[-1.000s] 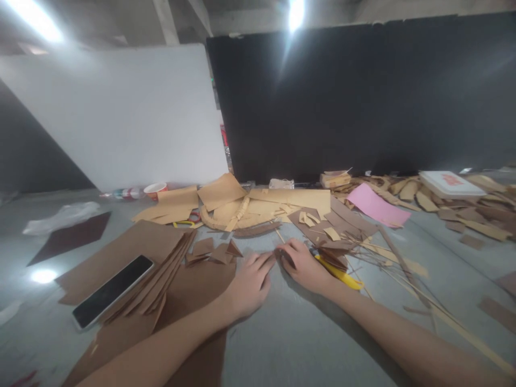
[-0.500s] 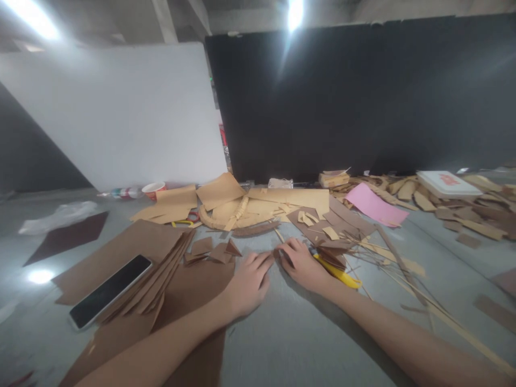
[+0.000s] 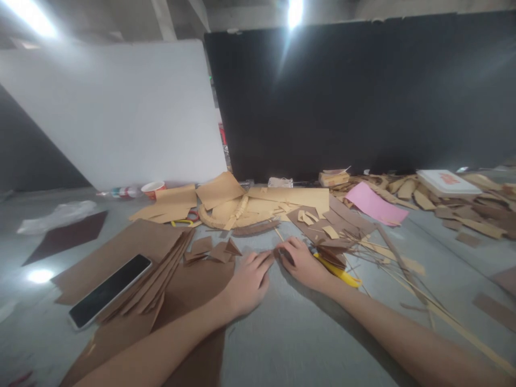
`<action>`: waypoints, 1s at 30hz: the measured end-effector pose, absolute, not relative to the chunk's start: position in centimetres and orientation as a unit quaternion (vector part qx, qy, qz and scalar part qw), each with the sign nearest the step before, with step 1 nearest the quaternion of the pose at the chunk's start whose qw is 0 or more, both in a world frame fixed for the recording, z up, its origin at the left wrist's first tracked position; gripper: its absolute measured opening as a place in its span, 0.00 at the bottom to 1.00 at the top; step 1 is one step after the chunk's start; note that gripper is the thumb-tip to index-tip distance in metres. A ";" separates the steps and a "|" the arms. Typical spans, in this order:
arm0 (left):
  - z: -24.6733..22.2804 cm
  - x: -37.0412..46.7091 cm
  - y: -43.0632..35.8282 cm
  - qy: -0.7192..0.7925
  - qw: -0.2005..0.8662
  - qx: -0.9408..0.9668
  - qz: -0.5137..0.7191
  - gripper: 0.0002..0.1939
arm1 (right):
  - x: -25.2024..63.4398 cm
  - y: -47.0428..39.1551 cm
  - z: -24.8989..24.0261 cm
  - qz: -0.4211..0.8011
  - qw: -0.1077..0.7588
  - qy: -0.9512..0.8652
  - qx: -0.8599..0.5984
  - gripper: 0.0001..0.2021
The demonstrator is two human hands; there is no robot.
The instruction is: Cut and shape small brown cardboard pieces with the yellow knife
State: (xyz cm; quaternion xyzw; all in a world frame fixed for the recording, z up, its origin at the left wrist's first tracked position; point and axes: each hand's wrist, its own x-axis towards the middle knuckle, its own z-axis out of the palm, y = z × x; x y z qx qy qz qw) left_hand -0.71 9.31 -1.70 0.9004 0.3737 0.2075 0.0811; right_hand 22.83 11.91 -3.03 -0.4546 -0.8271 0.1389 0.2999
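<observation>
Near the middle of the grey table (image 3: pixel 266 344), my left hand (image 3: pixel 250 282) rests with its fingers bent together over a small brown paper piece (image 3: pixel 276 252). Facing it, my right hand (image 3: pixel 303 263) is curled, with its fingertips pinching the other end of that piece. Much of the piece is hidden by the fingers. Small folded brown pieces (image 3: pixel 221 251) lie just beyond my left hand. A yellow-handled tool (image 3: pixel 341 271) lies beside my right wrist, partly under brown scraps.
A phone (image 3: pixel 109 290) lies on stacked brown sheets (image 3: pixel 133 252) at left. Tan paper (image 3: pixel 290 198), a pink sheet (image 3: pixel 377 203), a white box (image 3: pixel 449 184) and a paper cup (image 3: pixel 153 189) stand or lie farther back. Thin strips and scraps cover the right side.
My right hand's fingers have shifted slightly at the small brown piece. My left hand has barely moved.
</observation>
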 end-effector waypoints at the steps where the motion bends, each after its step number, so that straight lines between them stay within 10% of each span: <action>1: -1.7 -0.7 9.3 0.375 0.081 0.900 0.207 0.27 | 22.8 11.9 -3.0 0.143 0.305 -0.826 -0.451 0.10; 30: -1.4 -0.6 9.1 0.390 0.092 0.894 0.202 0.27 | 22.9 12.2 -3.3 0.163 0.319 -0.831 -0.425 0.12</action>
